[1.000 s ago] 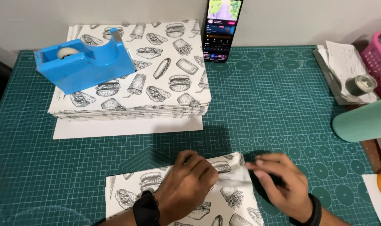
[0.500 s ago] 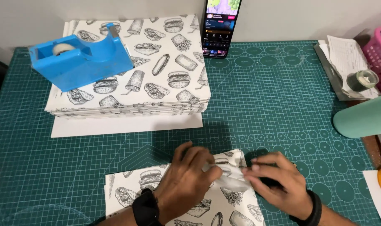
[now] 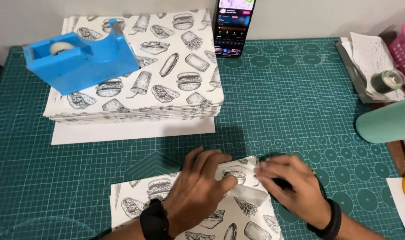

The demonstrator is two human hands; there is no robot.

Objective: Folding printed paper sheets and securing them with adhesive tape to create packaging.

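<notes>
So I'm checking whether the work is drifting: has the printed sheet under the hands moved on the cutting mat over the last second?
No. The printed sheet keeps its place on the green cutting mat; its top corner sits by the same grid circles.

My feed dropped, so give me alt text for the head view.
Left hand and right hand press a folded flap on printed paper on a green mat. Behind lie a paper stack under a blue tape dispenser, and an upright phone.

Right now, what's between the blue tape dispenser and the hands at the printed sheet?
Head view: the stack of printed sheets under the tape dispenser, a plain white sheet, then bare green cutting mat up to the left hand and right hand.
</notes>
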